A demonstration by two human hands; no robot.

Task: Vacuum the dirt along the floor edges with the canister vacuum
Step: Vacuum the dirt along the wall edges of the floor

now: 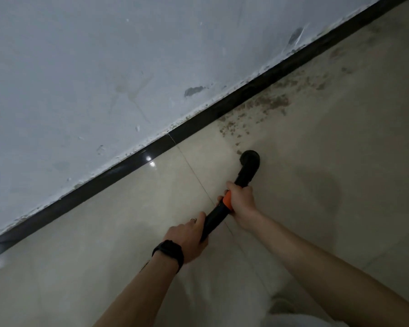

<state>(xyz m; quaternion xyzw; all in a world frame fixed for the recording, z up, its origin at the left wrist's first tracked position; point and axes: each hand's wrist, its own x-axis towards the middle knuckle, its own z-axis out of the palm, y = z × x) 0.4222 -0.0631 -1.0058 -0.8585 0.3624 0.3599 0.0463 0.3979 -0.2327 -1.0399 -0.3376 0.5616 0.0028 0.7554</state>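
Dirt (267, 105) lies strewn on the tiled floor (340, 138) right against the black skirting (198, 121). Your vacuum wand (219, 214) rests its round nozzle (249, 159) near the skirting, just beside the nearest crumbs. Your right hand (242, 199) grips the orange collar (227, 201). Your left hand (189, 239), with a watch (169, 252) at the wrist, wraps the tube behind it. Above the skirting rises a chipped white wall (80, 79).

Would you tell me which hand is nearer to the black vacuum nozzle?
Right. The right hand grips the wand just behind the nozzle, at the orange collar; the left hand holds the wand farther back.
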